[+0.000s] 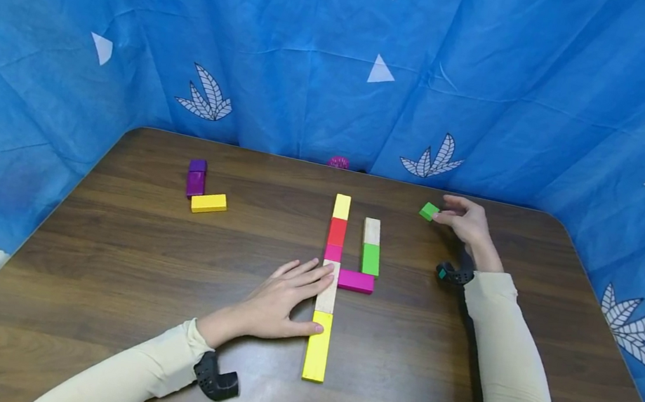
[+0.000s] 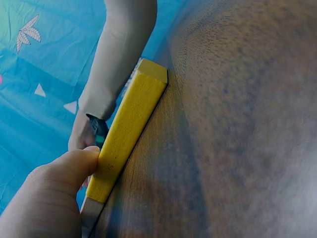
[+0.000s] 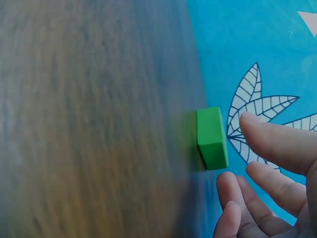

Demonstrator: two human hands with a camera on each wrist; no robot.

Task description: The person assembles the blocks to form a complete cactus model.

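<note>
On the table (image 1: 392, 397), a block row (image 1: 337, 232) lies joined under the spread-fingered left hand (image 1: 274, 297); the right hand (image 1: 467, 224), fingers parted, is beside a far-right green block (image 1: 429, 211), seemingly unplaced, like the yellow block (image 1: 209, 203).

No readable text, numbers or brands on the block row (image 1: 337, 232) at the left hand (image 1: 280, 299) or the green block (image 1: 429, 211) by the right hand (image 1: 465, 223). Cloth (image 1: 304, 6) beyond both hands: leaf and triangle prints, no legible lettering.
</note>
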